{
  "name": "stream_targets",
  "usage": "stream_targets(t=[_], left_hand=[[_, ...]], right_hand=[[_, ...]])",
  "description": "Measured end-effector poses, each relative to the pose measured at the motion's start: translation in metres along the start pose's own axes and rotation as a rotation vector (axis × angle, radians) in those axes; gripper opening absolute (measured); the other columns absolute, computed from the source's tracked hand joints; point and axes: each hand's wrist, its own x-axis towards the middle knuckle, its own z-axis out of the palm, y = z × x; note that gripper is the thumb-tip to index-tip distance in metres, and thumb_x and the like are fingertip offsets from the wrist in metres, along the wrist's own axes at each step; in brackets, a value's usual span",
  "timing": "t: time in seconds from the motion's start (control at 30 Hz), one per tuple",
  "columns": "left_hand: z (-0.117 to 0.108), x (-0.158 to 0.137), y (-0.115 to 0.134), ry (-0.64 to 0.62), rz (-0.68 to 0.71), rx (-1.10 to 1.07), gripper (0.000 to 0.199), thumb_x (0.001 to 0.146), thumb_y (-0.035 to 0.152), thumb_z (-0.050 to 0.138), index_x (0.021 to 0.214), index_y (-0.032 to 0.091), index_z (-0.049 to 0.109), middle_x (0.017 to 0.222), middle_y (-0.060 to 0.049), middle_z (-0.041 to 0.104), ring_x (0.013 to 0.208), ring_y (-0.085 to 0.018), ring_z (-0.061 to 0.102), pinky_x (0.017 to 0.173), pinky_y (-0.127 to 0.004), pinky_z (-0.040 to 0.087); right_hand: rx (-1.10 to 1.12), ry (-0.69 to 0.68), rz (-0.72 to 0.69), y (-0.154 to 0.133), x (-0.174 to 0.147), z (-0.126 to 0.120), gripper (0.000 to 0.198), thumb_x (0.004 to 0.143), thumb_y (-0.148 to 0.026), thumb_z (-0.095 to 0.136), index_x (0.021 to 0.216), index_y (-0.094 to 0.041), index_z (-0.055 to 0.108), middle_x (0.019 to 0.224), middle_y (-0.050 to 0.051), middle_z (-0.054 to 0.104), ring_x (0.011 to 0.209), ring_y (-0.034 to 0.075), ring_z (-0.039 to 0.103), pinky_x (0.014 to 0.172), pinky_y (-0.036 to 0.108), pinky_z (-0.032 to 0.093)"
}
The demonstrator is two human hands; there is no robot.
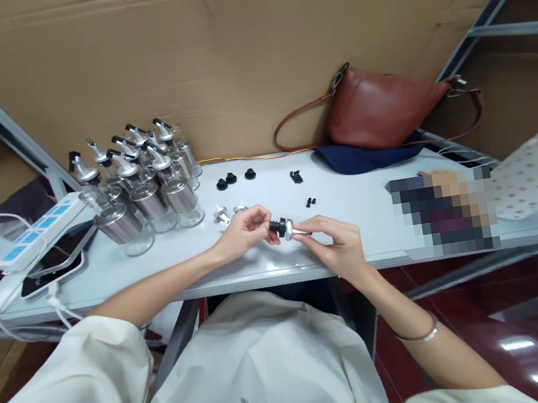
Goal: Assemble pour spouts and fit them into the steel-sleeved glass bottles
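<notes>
Just above the table's front edge, my right hand (339, 245) pinches the silver end of a bottle pourer (288, 229). My left hand (248, 231) has its fingers closed on the pourer's black ribbed stopper end. The pourer lies sideways between both hands. Behind my left hand, silver pourer tops (221, 214) rest on the table, partly hidden. Farther back sit three black stoppers (230, 177). Small black pieces lie in two groups, some black caps (296, 176) and some smaller bits (310, 202) nearer me.
Several glass bottles with steel sleeves and pourers (150, 202) stand at the left, beside a power strip (36, 233) and a phone (52, 274) with cables. A brown handbag (381, 107) lies on dark blue cloth (363, 157) at the back right. Cardboard (238, 64) walls the back.
</notes>
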Motion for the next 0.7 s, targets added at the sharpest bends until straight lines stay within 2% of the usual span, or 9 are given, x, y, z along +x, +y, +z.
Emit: stream_targets(t=[0.1,0.2,0.33,0.43,0.53,0.7], left_hand=[[0.002,-0.004,0.001,0.048,0.090,0.179,0.012,0.076,0.023,0.057,0.077,0.017,0.047,0.067,0.000,0.061,0.063,-0.011,0.061,0.064,-0.023,0.048],[0.003,-0.008,0.002,0.101,0.167,0.380,0.004,0.074,0.019,0.053,0.075,0.018,0.050,0.071,0.001,0.059,0.064,-0.010,0.058,0.064,-0.022,0.046],[0.002,-0.009,0.004,0.116,0.272,0.566,0.005,0.072,0.015,0.050,0.073,0.019,0.054,0.071,-0.001,0.057,0.064,-0.011,0.054,0.064,-0.023,0.044],[-0.001,-0.009,0.003,0.082,0.325,0.641,0.007,0.072,0.014,0.051,0.073,0.019,0.056,0.071,-0.001,0.057,0.066,-0.012,0.053,0.068,-0.025,0.045],[-0.001,-0.009,0.000,0.084,0.292,0.606,0.004,0.073,0.016,0.053,0.075,0.019,0.054,0.074,-0.002,0.058,0.068,-0.012,0.055,0.071,-0.025,0.046],[0.003,-0.009,-0.003,-0.009,0.160,0.274,0.015,0.084,0.031,0.051,0.086,0.018,0.042,0.077,-0.003,0.063,0.073,-0.013,0.063,0.072,-0.027,0.050]], right_hand=[[0.008,-0.011,0.098,-0.001,-0.001,0.000,0.008,0.077,-0.019,0.068,0.085,-0.021,0.070,0.072,0.003,0.073,0.059,0.016,0.067,0.057,0.028,0.054],[0.070,-0.043,0.285,-0.003,-0.001,-0.002,0.008,0.078,-0.026,0.067,0.081,-0.019,0.069,0.059,0.001,0.070,0.047,0.013,0.062,0.050,0.026,0.051],[0.332,-0.147,0.556,-0.001,0.004,-0.003,0.022,0.077,-0.039,0.067,0.078,-0.017,0.065,0.057,0.001,0.068,0.040,0.013,0.060,0.044,0.025,0.049],[0.478,-0.226,0.668,0.003,0.006,-0.003,0.030,0.075,-0.046,0.067,0.078,-0.016,0.063,0.054,0.000,0.066,0.039,0.013,0.060,0.042,0.025,0.048],[0.419,-0.201,0.610,0.007,0.005,-0.002,0.028,0.076,-0.044,0.066,0.080,-0.017,0.065,0.056,0.000,0.066,0.045,0.014,0.062,0.049,0.026,0.051],[0.154,0.004,0.246,0.008,0.001,0.000,0.005,0.078,-0.025,0.068,0.081,-0.022,0.067,0.081,0.005,0.070,0.078,0.018,0.066,0.072,0.034,0.053]])
